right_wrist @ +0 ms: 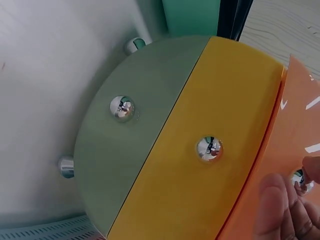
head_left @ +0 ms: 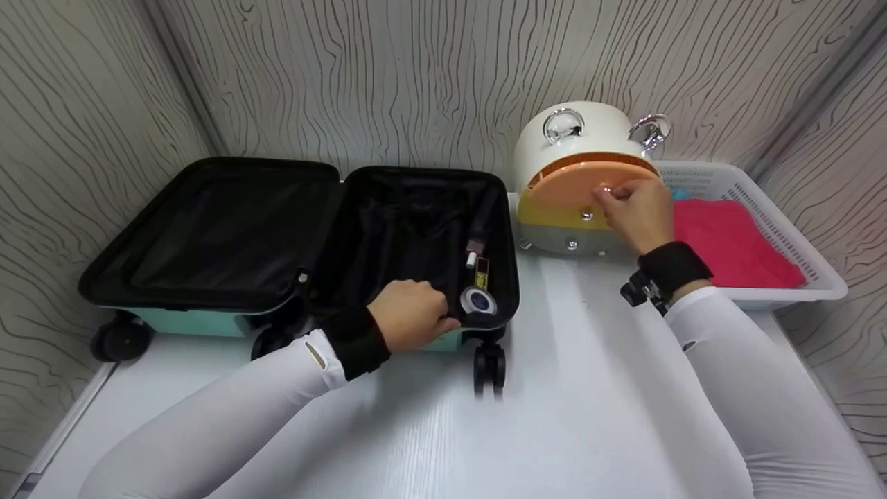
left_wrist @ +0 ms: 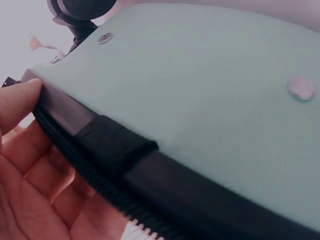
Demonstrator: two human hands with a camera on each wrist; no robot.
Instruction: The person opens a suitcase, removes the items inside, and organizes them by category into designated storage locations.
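left hand [head_left: 410,315] curled over near rim of open suitcase [head_left: 423,229], beside round tin [head_left: 478,301] | right hand [head_left: 634,211] pinching chrome knob [right_wrist: 300,179] on orange drawer [head_left: 589,181] of round white cabinet [head_left: 578,142], standing right of suitcase on white table [head_left: 554,416]

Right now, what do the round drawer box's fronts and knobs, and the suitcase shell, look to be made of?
Drawer fronts: smooth matte plastic, probably; flat even colour in green, yellow and orange.
Knobs: polished metal or chromed plastic; they show mirror reflections.
Suitcase shell: hard mint plastic with a satin sheen, edged by a black fabric zipper band; the left hand grips that rim.
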